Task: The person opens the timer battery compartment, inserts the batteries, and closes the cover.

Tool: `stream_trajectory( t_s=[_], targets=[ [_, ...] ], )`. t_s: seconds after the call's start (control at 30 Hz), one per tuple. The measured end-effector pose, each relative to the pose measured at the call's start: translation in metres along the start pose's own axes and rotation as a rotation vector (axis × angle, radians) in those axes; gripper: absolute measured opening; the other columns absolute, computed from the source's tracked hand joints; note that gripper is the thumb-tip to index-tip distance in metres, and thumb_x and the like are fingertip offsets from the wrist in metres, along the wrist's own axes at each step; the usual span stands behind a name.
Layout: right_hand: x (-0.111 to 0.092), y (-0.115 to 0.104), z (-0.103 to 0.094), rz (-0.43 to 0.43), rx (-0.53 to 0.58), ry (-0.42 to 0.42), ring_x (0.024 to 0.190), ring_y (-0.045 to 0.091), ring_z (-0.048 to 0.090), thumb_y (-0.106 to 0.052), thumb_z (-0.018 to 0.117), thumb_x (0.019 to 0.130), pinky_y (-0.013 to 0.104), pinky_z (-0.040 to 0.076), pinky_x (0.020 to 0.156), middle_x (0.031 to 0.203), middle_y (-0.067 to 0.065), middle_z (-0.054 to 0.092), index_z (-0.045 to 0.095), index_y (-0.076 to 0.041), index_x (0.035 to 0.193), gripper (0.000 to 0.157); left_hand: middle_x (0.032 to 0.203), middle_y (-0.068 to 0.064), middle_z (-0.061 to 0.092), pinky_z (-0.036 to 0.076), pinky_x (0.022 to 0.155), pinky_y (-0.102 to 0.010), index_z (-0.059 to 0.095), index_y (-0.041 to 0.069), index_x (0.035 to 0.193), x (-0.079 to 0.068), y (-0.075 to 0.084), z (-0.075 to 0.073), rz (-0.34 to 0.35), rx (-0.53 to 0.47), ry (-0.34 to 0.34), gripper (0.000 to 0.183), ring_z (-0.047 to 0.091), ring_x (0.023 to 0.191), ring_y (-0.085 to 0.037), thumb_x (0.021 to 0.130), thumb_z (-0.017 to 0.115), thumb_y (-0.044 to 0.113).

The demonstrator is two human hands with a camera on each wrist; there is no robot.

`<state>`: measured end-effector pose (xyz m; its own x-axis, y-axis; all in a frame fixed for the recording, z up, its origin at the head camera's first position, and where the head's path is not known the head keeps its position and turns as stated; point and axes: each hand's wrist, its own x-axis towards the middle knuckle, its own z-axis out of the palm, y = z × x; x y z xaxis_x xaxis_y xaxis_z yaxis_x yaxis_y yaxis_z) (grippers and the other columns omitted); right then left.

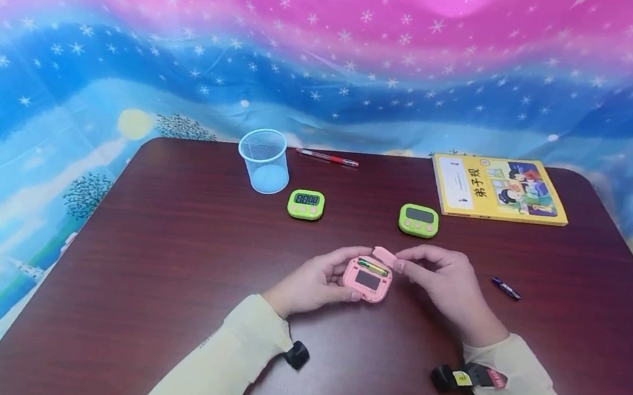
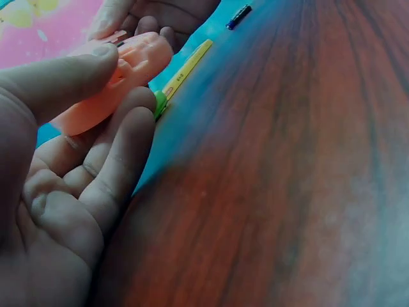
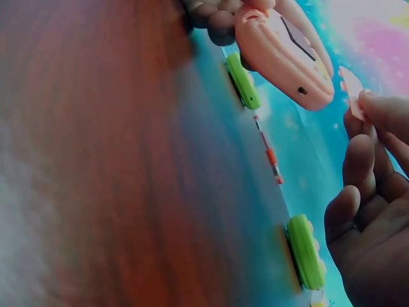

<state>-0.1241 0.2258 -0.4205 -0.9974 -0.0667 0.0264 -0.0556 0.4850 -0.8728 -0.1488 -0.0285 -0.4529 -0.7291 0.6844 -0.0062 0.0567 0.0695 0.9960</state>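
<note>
My left hand (image 1: 313, 283) grips a pink digital timer (image 1: 350, 283) by its side, back face up, thumb on the near edge. A green and gold battery (image 1: 373, 268) lies in the timer's uncovered battery slot. Between thumb and fingers, my right hand (image 1: 450, 290) pinches the small pink battery cover (image 1: 384, 256), which is at the timer's upper edge in the head view. In the right wrist view the cover (image 3: 351, 93) is apart from the timer body (image 3: 281, 61). Both hands are raised over the table.
Two green timers (image 1: 306, 205) (image 1: 419, 221) lie beyond my hands. A blue mesh cup (image 1: 264, 161) and a red pen (image 1: 327, 157) are at the back, with a yellow book (image 1: 498, 188) at the back right. A small dark cylinder (image 1: 506, 289) lies on the brown table (image 1: 167, 258) right of my right hand.
</note>
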Motion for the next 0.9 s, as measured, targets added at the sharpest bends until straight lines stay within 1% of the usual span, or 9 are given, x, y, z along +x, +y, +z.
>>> stream_trajectory(
  t_s=[0.07,0.13,0.27,0.4,0.47,0.63,0.8,0.9],
  targets=[
    [-0.001,-0.001,0.002,-0.013,0.007,-0.022,0.073,0.019,0.059,-0.027,0.078,0.090,0.027,0.049,0.060,0.079,0.004,0.068,0.079,-0.016,0.100,0.015,0.131,-0.007,0.066,0.055,0.094,-0.029,0.044,0.022,0.151,0.000,0.000,0.000,0.007,0.017,-0.016,0.075,0.067,0.109,-0.014,0.087,0.076,0.000],
    [-0.001,-0.001,0.005,-0.029,-0.006,-0.033,0.077,0.017,0.060,-0.026,0.078,0.090,0.026,0.049,0.065,0.082,0.000,0.071,0.079,-0.017,0.099,0.012,0.131,-0.006,0.066,0.055,0.094,-0.029,0.044,0.024,0.150,-0.001,0.000,0.000,0.006,0.028,-0.022,0.075,0.067,0.109,-0.014,0.087,0.077,0.001],
    [-0.002,0.000,0.008,-0.065,-0.029,-0.031,0.086,0.012,0.062,-0.023,0.078,0.090,0.023,0.049,0.075,0.090,-0.006,0.074,0.079,-0.019,0.096,0.008,0.131,-0.005,0.065,0.056,0.093,-0.029,0.045,0.023,0.150,-0.001,0.000,0.000,0.002,0.038,-0.028,0.075,0.067,0.107,-0.012,0.087,0.077,0.001],
    [-0.001,0.002,0.011,-0.123,-0.026,-0.043,0.085,0.011,0.062,-0.020,0.079,0.089,0.023,0.048,0.076,0.087,-0.008,0.071,0.078,-0.021,0.092,0.004,0.132,-0.008,0.065,0.055,0.093,-0.029,0.044,0.017,0.151,0.000,0.000,0.001,0.003,0.022,-0.045,0.074,0.067,0.109,-0.013,0.087,0.077,0.002],
    [-0.001,0.003,0.013,-0.148,-0.025,-0.051,0.084,0.011,0.061,-0.018,0.080,0.088,0.022,0.048,0.075,0.086,-0.008,0.069,0.077,-0.022,0.090,0.006,0.132,-0.006,0.065,0.055,0.093,-0.028,0.044,0.015,0.151,0.000,0.000,0.001,-0.002,0.024,-0.051,0.073,0.067,0.109,-0.013,0.087,0.077,0.003],
    [-0.001,0.004,0.016,-0.175,-0.035,-0.058,0.081,0.011,0.060,-0.016,0.080,0.087,0.024,0.049,0.072,0.084,-0.008,0.067,0.075,-0.019,0.086,0.006,0.130,-0.003,0.066,0.055,0.093,-0.028,0.045,0.016,0.151,0.000,0.001,0.001,-0.007,0.040,-0.060,0.073,0.067,0.109,-0.012,0.087,0.078,0.005],
    [-0.003,0.002,0.016,-0.190,-0.040,-0.082,0.084,0.011,0.060,-0.014,0.081,0.086,0.030,0.050,0.077,0.085,-0.008,0.065,0.076,-0.020,0.085,0.008,0.126,-0.003,0.068,0.056,0.092,-0.029,0.047,0.015,0.149,-0.001,0.001,0.000,-0.008,0.027,-0.056,0.071,0.067,0.107,-0.012,0.086,0.078,0.002],
    [-0.003,0.002,0.016,-0.211,-0.043,-0.081,0.087,0.010,0.059,-0.012,0.081,0.085,0.029,0.050,0.079,0.087,-0.008,0.065,0.078,-0.022,0.086,0.011,0.124,-0.001,0.069,0.057,0.091,-0.029,0.048,0.016,0.148,-0.002,0.001,0.000,-0.014,0.030,-0.046,0.071,0.068,0.106,-0.012,0.086,0.078,0.002]
  ],
)
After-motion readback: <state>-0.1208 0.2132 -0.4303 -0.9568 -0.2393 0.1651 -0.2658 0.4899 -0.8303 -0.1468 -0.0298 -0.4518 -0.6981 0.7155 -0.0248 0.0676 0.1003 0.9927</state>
